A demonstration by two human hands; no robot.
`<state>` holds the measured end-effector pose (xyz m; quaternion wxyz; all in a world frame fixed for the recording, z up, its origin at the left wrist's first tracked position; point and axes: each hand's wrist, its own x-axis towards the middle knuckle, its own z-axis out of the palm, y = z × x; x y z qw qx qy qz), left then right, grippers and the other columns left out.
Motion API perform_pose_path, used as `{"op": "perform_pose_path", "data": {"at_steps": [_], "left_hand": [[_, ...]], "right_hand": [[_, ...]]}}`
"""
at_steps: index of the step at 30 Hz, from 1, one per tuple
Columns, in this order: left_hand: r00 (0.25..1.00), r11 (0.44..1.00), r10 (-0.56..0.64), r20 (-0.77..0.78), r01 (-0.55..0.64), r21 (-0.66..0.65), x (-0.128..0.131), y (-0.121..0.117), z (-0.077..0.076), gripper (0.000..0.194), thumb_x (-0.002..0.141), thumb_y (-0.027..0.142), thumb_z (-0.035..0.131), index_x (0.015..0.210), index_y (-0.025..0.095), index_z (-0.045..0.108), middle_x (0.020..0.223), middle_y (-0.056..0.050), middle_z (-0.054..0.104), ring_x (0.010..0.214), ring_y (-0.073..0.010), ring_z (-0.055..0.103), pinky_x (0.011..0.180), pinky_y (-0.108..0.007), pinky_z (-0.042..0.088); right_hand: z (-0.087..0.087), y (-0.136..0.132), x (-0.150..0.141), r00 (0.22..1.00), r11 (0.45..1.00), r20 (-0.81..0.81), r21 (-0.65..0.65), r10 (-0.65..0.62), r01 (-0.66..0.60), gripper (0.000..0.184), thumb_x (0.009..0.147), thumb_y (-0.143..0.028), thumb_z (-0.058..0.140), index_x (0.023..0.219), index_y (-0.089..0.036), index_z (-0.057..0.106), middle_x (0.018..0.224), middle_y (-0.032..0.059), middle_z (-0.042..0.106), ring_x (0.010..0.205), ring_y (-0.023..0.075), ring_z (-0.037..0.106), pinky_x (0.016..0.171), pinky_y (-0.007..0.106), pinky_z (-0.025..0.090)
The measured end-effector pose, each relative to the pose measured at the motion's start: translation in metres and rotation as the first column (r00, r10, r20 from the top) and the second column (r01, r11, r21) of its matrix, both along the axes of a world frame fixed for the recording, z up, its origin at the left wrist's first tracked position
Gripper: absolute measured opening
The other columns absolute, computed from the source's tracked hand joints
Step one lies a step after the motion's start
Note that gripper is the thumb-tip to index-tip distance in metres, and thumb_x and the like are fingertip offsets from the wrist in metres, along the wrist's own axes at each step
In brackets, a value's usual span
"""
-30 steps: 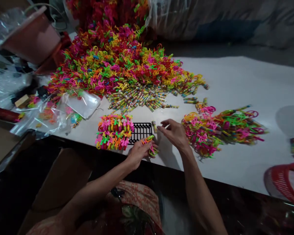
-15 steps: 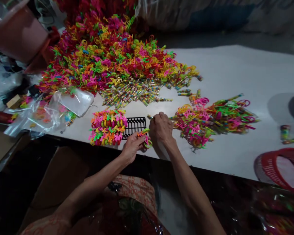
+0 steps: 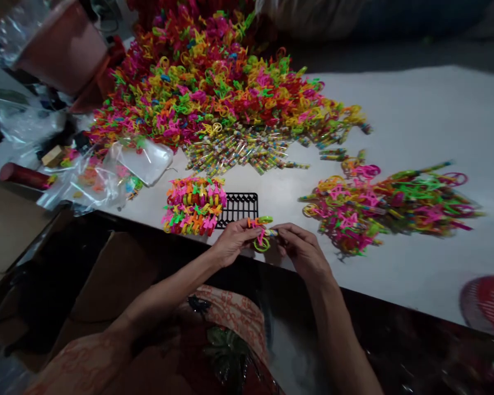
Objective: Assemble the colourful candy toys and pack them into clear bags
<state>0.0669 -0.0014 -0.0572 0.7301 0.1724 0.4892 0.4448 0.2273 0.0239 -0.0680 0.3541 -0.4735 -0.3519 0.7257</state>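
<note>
Centrally, the left hand [image 3: 231, 242] grips small plastic pieces [image 3: 262, 244]; the right hand [image 3: 304, 248] pinches a patterned tube [image 3: 273, 233] beside them.

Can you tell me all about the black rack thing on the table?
The black rack looks like stiff plastic. It lies flat on the white table, with thin bars crossing like a little ladder and rounded corners at its bare end. A row of small notch-like shapes runs along its far side. Two bright rows of toy pieces meet its left part and hide whatever is under them. The left hand is at its near edge, but I can't tell if they touch.
</note>
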Motion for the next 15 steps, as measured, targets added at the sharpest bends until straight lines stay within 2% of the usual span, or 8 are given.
{"op": "perform_pose_path", "data": {"at_steps": [4, 8, 12, 15], "left_hand": [[0.999, 0.999, -0.035, 0.026, 0.035, -0.006, -0.007, -0.002, 0.006, 0.046, 0.054, 0.039, 0.087, 0.087, 0.013, 0.068, 0.075, -0.003, 0.072, 0.065, -0.0126, 0.065, 0.063, -0.023, 0.050], [0.997, 0.997, -0.071, 0.033, 0.071, -0.007, -0.007, -0.004, 0.004, 0.048, 0.052, 0.039, 0.088, 0.086, 0.013, 0.064, 0.076, -0.005, 0.073, 0.065, -0.0139, 0.067, 0.063, -0.024, 0.052], [0.989, 0.990, -0.138, 0.048, 0.139, -0.028, -0.004, -0.006, 0.001, 0.050, 0.049, 0.040, 0.089, 0.079, 0.014, 0.059, 0.069, -0.002, 0.070, 0.059, -0.0126, 0.065, 0.060, -0.024, 0.052], [0.989, 0.991, -0.121, 0.086, 0.125, -0.051, -0.002, -0.007, -0.001, 0.049, 0.047, 0.037, 0.090, 0.077, 0.014, 0.057, 0.068, 0.000, 0.068, 0.058, -0.0111, 0.064, 0.058, -0.023, 0.051]], "right_hand": [[0.001, 0.002, 0.001, 1.000, 1.000, -0.022, 0.000, -0.013, 0.013, 0.029, 0.059, -0.041, 0.078, 0.074, -0.018, 0.068, 0.055, -0.0037, 0.059, 0.042, 0.0076, 0.045, 0.043, 0.022, 0.034], [0.000, -0.003, 0.005, 1.000, 1.000, -0.004, 0.023, -0.015, 0.015, 0.030, 0.060, -0.042, 0.078, 0.072, -0.018, 0.067, 0.057, -0.0028, 0.061, 0.042, 0.0077, 0.048, 0.044, 0.022, 0.036], [0.000, -0.008, 0.009, 1.000, 0.999, 0.017, 0.039, 0.008, -0.008, 0.030, 0.059, -0.043, 0.081, 0.071, -0.019, 0.068, 0.054, -0.0031, 0.059, 0.043, 0.0088, 0.048, 0.044, 0.023, 0.038], [-0.001, -0.010, 0.013, 0.999, 0.997, 0.032, 0.079, 0.022, -0.024, 0.029, 0.058, -0.041, 0.083, 0.073, -0.021, 0.069, 0.056, -0.0011, 0.063, 0.048, 0.0122, 0.055, 0.049, 0.027, 0.045]]}}
